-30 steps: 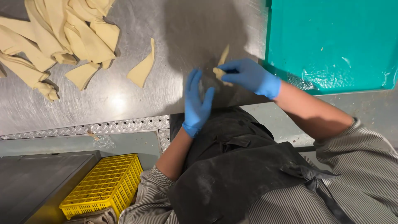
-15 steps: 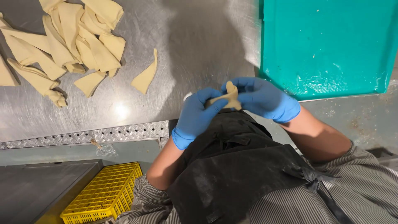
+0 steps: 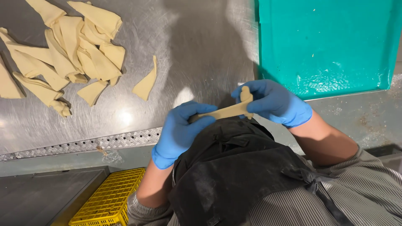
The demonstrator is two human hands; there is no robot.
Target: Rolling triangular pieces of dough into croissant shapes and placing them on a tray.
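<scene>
Both my hands wear blue gloves and hold one strip of pale dough (image 3: pixel 226 111) in the air in front of my black apron. My left hand (image 3: pixel 181 129) pinches the strip's near end. My right hand (image 3: pixel 274 102) grips the wider far end, which folds up over my fingers. The strip is stretched between the two hands, above the edge of the steel table (image 3: pixel 197 50).
A heap of cut dough triangles (image 3: pixel 71 54) lies at the table's far left, with one loose triangle (image 3: pixel 146 83) beside it. A teal cutting board (image 3: pixel 326 42) covers the table's right side. A yellow plastic crate (image 3: pixel 109 201) stands on the floor below.
A second ago my hands worked the dough piece on the table surface. They have lifted it towards my body and pulled it out into a long strip.
</scene>
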